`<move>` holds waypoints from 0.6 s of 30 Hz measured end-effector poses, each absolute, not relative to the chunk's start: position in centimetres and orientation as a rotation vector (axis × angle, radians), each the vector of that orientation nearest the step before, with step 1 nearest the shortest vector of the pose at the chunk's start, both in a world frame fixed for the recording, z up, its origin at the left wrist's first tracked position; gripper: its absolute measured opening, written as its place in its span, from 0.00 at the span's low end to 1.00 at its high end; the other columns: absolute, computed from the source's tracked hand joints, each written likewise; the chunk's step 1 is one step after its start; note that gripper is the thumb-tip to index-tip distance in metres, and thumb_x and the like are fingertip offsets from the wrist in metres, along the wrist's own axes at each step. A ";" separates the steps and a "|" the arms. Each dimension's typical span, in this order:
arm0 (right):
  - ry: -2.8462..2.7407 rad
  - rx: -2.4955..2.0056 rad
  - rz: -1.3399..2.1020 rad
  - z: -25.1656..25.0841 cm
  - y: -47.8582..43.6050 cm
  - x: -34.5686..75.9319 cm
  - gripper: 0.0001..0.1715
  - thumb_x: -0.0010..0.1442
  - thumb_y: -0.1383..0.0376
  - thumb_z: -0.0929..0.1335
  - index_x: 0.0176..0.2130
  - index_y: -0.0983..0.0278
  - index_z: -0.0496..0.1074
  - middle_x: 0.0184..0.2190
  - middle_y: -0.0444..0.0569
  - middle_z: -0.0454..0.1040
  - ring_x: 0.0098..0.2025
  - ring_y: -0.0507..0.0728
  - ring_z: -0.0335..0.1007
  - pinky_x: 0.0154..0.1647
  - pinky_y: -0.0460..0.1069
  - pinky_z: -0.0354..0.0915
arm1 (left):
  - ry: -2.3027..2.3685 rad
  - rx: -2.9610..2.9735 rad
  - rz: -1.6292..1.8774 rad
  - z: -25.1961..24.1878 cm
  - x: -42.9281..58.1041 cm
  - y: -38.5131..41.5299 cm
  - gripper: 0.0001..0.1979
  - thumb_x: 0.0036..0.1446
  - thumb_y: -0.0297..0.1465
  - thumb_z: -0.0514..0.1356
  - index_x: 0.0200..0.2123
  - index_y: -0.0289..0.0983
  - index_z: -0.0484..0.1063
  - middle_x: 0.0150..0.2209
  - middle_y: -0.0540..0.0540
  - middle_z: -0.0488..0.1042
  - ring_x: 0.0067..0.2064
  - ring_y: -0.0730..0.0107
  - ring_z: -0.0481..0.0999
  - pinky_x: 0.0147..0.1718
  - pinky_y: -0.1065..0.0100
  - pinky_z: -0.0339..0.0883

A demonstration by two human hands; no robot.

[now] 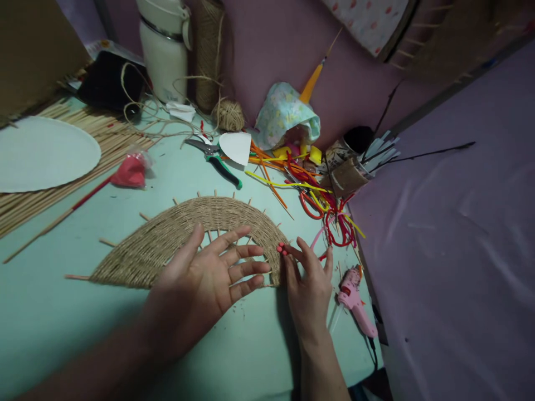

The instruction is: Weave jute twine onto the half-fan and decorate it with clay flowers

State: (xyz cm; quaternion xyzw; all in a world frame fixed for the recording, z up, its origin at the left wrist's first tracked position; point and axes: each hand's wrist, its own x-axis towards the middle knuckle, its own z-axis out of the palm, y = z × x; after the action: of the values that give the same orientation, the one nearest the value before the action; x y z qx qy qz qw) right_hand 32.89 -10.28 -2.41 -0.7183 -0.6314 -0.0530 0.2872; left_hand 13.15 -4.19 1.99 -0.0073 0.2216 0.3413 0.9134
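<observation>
My left hand (pixel 204 281) is held palm up with its fingers spread, nothing in it, above a woven twine fan-shaped piece (pixel 159 239). Thin wooden sticks poke out along the curved edge of that piece, and part of it is hidden behind the hand. At its right end, my right hand (pixel 309 287) pinches a small red flower-shaped piece (pixel 281 248) between thumb and forefinger, the other fingers loosely raised. Whether the red piece touches the weave I cannot tell.
A pink glue gun (pixel 355 312) lies right of my right hand. Behind the weave are pruning shears (pixel 223 170), red-handled scissors (pixel 310 205) and coloured pipe cleaners (pixel 288 184). A red clay bag (pixel 129 170), wooden sticks (pixel 62 200), a white oval board (pixel 45 153) and a bottle (pixel 165 61) stand leftward.
</observation>
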 end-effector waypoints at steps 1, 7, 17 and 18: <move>-1.691 -1.927 -0.142 -2.4 -10.2 32.9 0.20 0.64 0.65 0.65 0.55 0.64 0.64 0.42 0.50 0.80 0.46 0.56 0.76 0.67 0.67 0.42 | 0.449 -0.016 0.699 2.0 13.1 -4.2 0.26 0.61 0.47 0.52 0.53 0.33 0.69 0.44 0.33 0.74 0.42 0.54 0.77 0.44 0.56 0.70; -1.704 -1.945 -0.142 -2.5 -10.1 32.8 0.18 0.65 0.65 0.65 0.54 0.63 0.64 0.44 0.51 0.79 0.47 0.56 0.75 0.66 0.68 0.43 | 0.439 -0.025 0.688 2.2 13.0 -4.3 0.26 0.62 0.46 0.51 0.52 0.33 0.69 0.44 0.34 0.74 0.42 0.56 0.77 0.43 0.58 0.70; -1.662 -1.913 -0.178 -2.7 -9.9 32.9 0.19 0.62 0.66 0.66 0.53 0.62 0.66 0.35 0.47 0.76 0.44 0.58 0.67 0.62 0.65 0.52 | 0.416 -0.025 0.683 2.0 13.0 -4.3 0.26 0.61 0.47 0.52 0.51 0.33 0.69 0.42 0.35 0.74 0.41 0.56 0.76 0.43 0.58 0.69; -1.665 -1.911 -0.180 -2.7 -9.8 32.8 0.18 0.62 0.66 0.67 0.52 0.62 0.66 0.34 0.47 0.76 0.43 0.58 0.66 0.62 0.65 0.52 | 0.414 -0.025 0.683 1.9 13.0 -4.3 0.25 0.61 0.47 0.52 0.51 0.33 0.69 0.42 0.35 0.74 0.41 0.57 0.76 0.43 0.59 0.69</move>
State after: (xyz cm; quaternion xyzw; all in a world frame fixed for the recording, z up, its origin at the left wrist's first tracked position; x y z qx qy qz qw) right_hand 32.84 -9.85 -2.70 -0.7184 -0.6260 -0.0676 0.2958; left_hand 13.00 -4.31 1.94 -0.0121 0.2014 0.3325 0.9213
